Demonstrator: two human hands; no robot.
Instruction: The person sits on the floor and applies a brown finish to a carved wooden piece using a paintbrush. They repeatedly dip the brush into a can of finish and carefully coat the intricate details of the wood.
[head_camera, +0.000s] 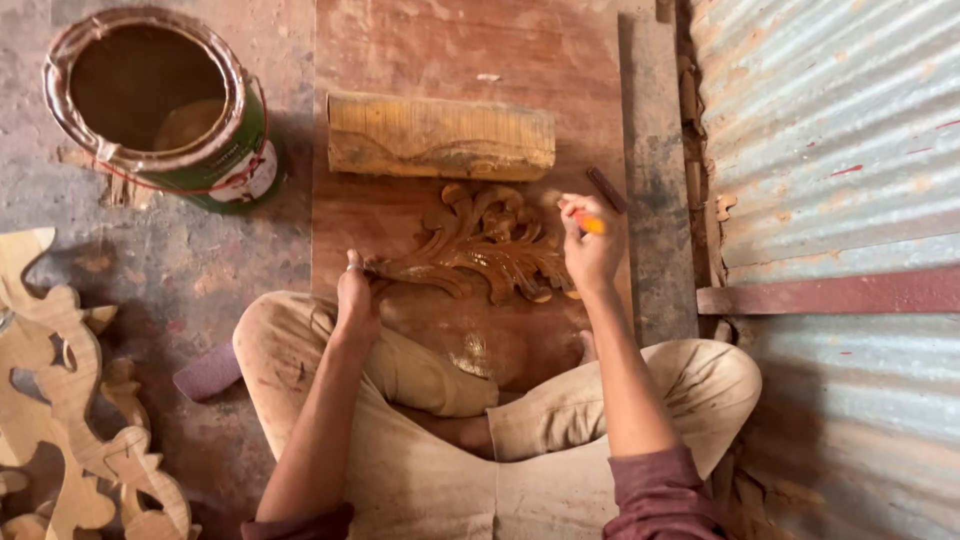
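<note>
Person sits cross-legged on floor, 1 carved wood leaf ornament (480, 245) lying flat on a reddish board (470, 60) in front of the knees.

Left hand (357, 295): fingers closed together, pinching the ornament's left tip, pressing it to the board. Forearm runs straight down from knee level, wrist low.

Right hand (592, 250): fingers clamped on a small brush with orange handle (590, 224), at the ornament's right edge. Bristle end not visible, hidden by fingers. Wrist cocked inward, elbow tucked over right knee.

Judgement on doing this step well: keep left-hand pinch on the very tip only, so wet surface stays untouched; work brush along the carved grooves, not across, light load to avoid pooling in hollows. Steady the right wrist on the board if poss.

Surroundings:
- Ridged wood block (440, 137) just beyond the ornament, apart from it.
- Open tin of brown finish (160, 105) to far left, well apart from both hands; a long reach for reloading.
- Dark stick (607, 189) near right hand.
- Unfinished pale cut-outs (60, 400) at left, on floor.
- Corrugated metal sheet (830, 130) at right.
</note>
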